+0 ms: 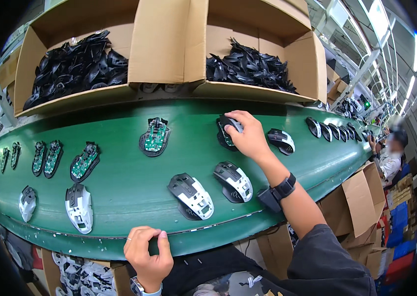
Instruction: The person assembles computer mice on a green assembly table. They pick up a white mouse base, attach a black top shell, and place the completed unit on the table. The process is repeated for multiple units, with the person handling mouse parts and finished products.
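From my remote post I watched one mouse assembly on the green belt (134,197), toward its far side. It had a black base (228,146) with a green circuit board (221,134) showing along its left — and a dark grey shell (236,124) over the rest, pinched in the right hand (249,137). The base pointed away, long axis leaning slightly left. The hand hid its right part; I couldn't tell whether the shell was seated.
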A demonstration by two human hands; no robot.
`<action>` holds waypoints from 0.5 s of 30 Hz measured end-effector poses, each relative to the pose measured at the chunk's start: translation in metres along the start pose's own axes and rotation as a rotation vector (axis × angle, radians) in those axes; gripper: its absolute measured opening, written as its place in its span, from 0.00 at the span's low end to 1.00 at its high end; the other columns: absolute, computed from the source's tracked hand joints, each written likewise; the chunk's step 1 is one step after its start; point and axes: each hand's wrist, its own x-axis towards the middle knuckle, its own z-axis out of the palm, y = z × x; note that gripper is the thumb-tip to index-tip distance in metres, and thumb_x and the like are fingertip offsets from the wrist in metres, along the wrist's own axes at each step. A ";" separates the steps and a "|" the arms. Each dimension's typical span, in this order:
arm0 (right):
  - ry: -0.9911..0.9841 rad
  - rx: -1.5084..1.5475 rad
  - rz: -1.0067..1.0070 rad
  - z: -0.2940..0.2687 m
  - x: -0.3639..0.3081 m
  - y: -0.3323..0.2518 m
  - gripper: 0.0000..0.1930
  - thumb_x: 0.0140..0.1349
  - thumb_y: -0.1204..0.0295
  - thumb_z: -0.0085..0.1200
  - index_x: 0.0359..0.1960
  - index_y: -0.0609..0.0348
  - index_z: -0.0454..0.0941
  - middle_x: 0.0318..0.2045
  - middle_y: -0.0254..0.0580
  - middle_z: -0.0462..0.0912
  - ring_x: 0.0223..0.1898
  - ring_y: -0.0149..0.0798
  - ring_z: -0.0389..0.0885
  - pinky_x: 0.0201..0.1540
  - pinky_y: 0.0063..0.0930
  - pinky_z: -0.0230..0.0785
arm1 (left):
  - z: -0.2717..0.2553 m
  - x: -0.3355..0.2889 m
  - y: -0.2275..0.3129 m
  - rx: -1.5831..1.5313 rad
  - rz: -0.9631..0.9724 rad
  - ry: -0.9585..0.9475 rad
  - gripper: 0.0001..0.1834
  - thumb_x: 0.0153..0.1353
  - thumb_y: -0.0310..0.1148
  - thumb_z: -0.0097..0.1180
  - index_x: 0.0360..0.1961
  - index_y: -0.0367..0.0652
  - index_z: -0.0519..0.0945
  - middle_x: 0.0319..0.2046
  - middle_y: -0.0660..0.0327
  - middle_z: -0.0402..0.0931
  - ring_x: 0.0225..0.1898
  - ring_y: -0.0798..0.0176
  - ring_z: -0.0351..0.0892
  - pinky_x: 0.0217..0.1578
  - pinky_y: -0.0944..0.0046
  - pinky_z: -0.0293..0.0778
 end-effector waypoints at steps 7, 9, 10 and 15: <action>-0.053 -0.195 0.030 0.018 0.003 0.000 0.21 0.62 0.67 0.63 0.55 0.61 0.86 0.57 0.59 0.83 0.56 0.61 0.84 0.63 0.46 0.76 | -0.003 0.002 -0.007 0.007 0.014 0.002 0.10 0.50 0.18 0.65 0.33 0.37 0.79 0.26 0.54 0.79 0.28 0.48 0.82 0.30 0.55 0.75; -0.060 -0.252 0.021 0.022 -0.002 -0.005 0.22 0.62 0.67 0.61 0.57 0.60 0.85 0.59 0.59 0.82 0.57 0.61 0.83 0.63 0.46 0.75 | -0.004 0.000 -0.009 -0.018 -0.015 -0.015 0.08 0.52 0.18 0.63 0.33 0.37 0.78 0.27 0.53 0.79 0.30 0.49 0.80 0.33 0.56 0.74; -0.064 -0.281 0.017 0.023 -0.006 -0.008 0.22 0.63 0.67 0.61 0.59 0.59 0.84 0.60 0.59 0.81 0.58 0.61 0.82 0.64 0.46 0.75 | -0.005 -0.001 -0.010 -0.031 -0.030 -0.025 0.08 0.54 0.18 0.63 0.34 0.37 0.78 0.28 0.53 0.79 0.31 0.49 0.80 0.35 0.56 0.74; -0.204 -0.279 -0.019 -0.016 -0.020 0.015 0.23 0.65 0.68 0.57 0.63 0.56 0.81 0.64 0.56 0.78 0.64 0.60 0.77 0.68 0.47 0.71 | -0.015 0.003 -0.010 -0.113 -0.068 -0.008 0.08 0.53 0.18 0.62 0.34 0.37 0.78 0.29 0.53 0.80 0.31 0.50 0.80 0.36 0.57 0.74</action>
